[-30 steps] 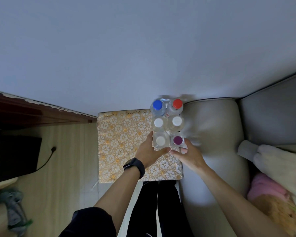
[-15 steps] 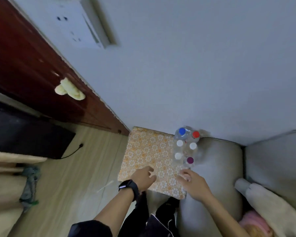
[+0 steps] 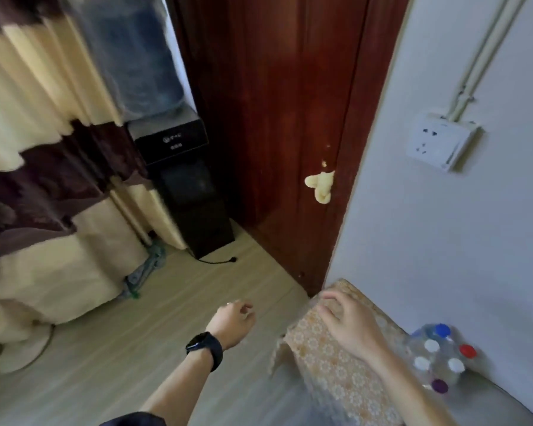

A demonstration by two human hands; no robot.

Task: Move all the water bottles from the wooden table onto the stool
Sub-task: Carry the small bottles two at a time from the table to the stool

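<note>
One broad stool (image 3: pixel 336 364) under a floral cover fills the lower right, pushed up against the pale wall (image 3: pixel 443 226). The wooden table is not in view.

On the stool's far right corner stand six water bottles (image 3: pixel 440 358), upright and packed touching in two rows (caps blue, red, three white and one purple). By the look of it every bottle in sight is already where the task wants it.

They are clear thin plastic and look filled, so I judge each to be moderately heavy for its size, with a smooth and rather slippery wall that dents under a hard squeeze. The best hold is probably round the body just below the shoulder, or round the neck under the cap where the plastic is stiffer. Packed so close, one knocked bottle could topple its neighbours.

Nearer the camera, the right hand (image 3: pixel 348 321) is over the stool's near left corner, well apart from the bottles. Its fingers (image 3: pixel 330 298) are spread and bent downward, grasping nothing. Whether the tips touch the cover I cannot tell through the blur.

Out over the floor (image 3: pixel 105 348) is the left hand (image 3: pixel 233 322), with a black watch (image 3: pixel 205 353) on its wrist. Its fingers are loosely curled and hold nothing
</note>
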